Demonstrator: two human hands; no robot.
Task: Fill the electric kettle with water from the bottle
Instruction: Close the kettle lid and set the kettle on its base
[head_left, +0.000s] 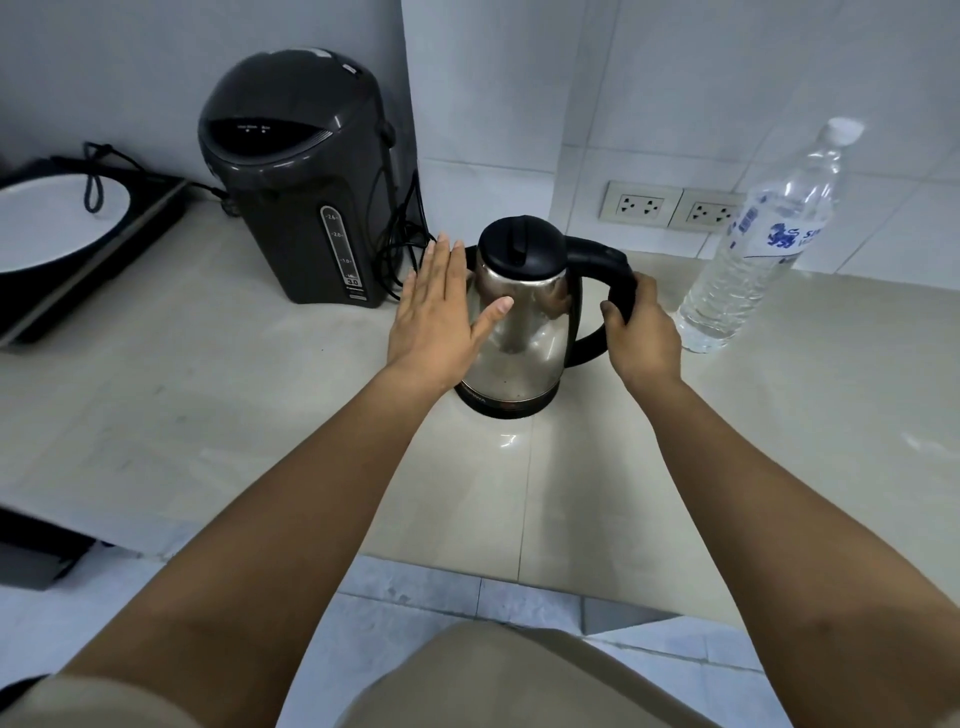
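Kettle (519, 322) is standing upright at the centre of the frame on the pale glossy desk (260, 405), its black lid (519, 244) closed, so no filling is happening yet. Going left to right: at the far left a white plate (57, 223) is resting on a flat black appliance, and beside it a dark grey hot-water dispenser (301, 182) is sitting with cables trailing behind. The left hand (441, 306) is lying flat and spread against the kettle's steel side, fingers straight, gripping nothing. The right hand (641, 332) is wrapping closed around the curved black handle (618, 275). Just right of it the clear plastic bottle (763, 244) is standing capped, close to full, near the wall sockets (670, 208).

What could be going wrong from here, as I judge it: the polished steel is looking smooth and slippery, so a flat palm is offering little hold if the kettle tips; pouring with the lid shut would be sending water over the desk towards the cables and sockets; and the thin, ribbed bottle could be buckling under a squeeze and gushing
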